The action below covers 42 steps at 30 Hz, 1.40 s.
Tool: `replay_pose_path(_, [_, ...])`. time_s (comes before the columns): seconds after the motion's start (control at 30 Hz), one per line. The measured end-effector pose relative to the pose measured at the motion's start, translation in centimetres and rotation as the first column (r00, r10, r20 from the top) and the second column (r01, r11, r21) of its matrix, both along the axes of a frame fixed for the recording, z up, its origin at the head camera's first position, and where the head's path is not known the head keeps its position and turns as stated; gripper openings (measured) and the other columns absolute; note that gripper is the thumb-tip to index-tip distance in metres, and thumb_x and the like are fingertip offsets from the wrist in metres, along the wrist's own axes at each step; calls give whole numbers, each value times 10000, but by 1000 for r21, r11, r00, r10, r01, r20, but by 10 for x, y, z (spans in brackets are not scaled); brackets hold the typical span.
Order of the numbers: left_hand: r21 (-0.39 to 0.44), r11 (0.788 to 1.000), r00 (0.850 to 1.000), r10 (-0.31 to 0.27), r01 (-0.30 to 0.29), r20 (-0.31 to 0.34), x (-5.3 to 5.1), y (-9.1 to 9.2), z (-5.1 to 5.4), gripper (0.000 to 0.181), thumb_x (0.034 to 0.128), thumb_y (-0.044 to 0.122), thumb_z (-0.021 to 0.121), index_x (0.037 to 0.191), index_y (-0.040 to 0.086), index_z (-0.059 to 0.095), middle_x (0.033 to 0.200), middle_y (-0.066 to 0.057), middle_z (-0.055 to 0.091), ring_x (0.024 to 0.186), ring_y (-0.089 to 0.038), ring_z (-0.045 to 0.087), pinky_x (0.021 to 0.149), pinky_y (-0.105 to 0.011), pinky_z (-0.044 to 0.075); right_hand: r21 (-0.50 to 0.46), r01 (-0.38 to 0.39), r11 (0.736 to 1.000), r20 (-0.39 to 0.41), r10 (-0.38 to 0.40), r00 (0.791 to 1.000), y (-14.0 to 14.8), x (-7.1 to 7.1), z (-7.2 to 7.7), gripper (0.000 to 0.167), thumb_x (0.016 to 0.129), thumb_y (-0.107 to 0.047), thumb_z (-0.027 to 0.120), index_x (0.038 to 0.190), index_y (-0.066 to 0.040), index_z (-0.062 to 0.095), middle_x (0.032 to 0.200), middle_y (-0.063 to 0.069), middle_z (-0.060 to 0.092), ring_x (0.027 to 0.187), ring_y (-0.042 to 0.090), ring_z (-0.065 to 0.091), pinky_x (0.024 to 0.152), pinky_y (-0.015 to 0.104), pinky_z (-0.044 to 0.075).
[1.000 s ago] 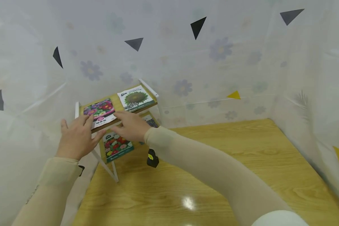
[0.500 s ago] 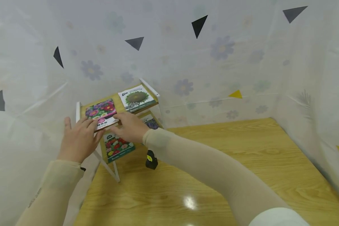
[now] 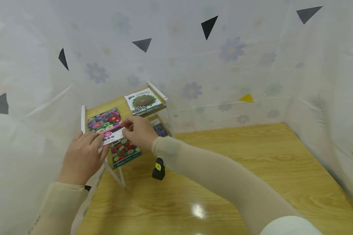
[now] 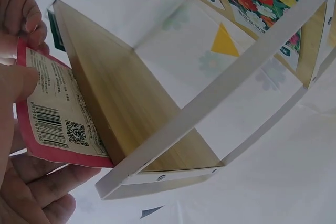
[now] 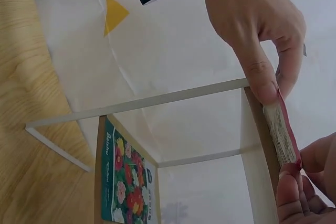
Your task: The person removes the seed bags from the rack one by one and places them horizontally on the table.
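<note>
Both hands hold a flower seed packet (image 3: 104, 122) at the front edge of the upper shelf, its lower part sticking out past the edge. My left hand (image 3: 83, 156) grips its lower left corner; my right hand (image 3: 141, 131) pinches its right side. In the left wrist view the packet's back (image 4: 55, 106) shows a barcode and red border beside the shelf board (image 4: 115, 77). Thumb and fingers of the right hand (image 5: 257, 30) close on the packet's end (image 5: 281, 135) in the right wrist view. A sunflower packet (image 3: 143, 101) lies on the upper shelf's right.
On the lower shelf lie a packet with red flowers (image 3: 125, 151) and a purple one (image 3: 160, 128). The rack's white legs (image 3: 115, 174) stand on the wooden table (image 3: 223, 182). A black object with a yellow mark (image 3: 159, 169) is near the right wrist. A patterned sheet (image 3: 194, 65) hangs behind.
The packet has slid forward over the shelf's front edge, toward the wearer. The left hand has moved slightly down with it, and the right fingers have closed on its side.
</note>
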State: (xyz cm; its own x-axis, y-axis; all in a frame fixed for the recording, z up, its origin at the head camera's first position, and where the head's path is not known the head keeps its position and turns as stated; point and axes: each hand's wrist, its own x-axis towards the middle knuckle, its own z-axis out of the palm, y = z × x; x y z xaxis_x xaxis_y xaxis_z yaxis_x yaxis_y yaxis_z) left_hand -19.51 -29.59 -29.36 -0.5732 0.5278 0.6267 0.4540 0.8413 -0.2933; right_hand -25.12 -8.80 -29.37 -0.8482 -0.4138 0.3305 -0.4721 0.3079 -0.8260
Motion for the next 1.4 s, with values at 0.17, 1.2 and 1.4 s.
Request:
replay_pose_path(0.17, [20,1000,1000,9,-9,-3,6,4,-3,382,819,264,685,1004,-70,663,979,-246,658,878,-410,611,872,-572,454,-11,0,1000,30,0,1000,2,1,-2,274,947,-137,600,1219,-104,617,1152,-8,626,885,40,607,704,174,509])
replay_pose_path(1.2, [619,769,985,166,-163,53,14,24,-55,640,836,283,745,1304,-78,501,1189,-257,499,950,-348,546,789,-389,520,8,5,1000,10,-5,1000,10,-4,-25,339,925,-139,632,1260,-84,623,885,-78,601,785,59,567,683,183,483])
replay_pose_path(1.4, [703,691,982,181,-171,61,13,28,-60,516,851,162,699,1274,-83,534,981,-216,535,710,-198,518,630,-99,343,-12,-12,1000,55,13,998,14,-3,-32,333,925,-146,637,1253,-97,613,916,-70,596,820,69,559,712,199,482])
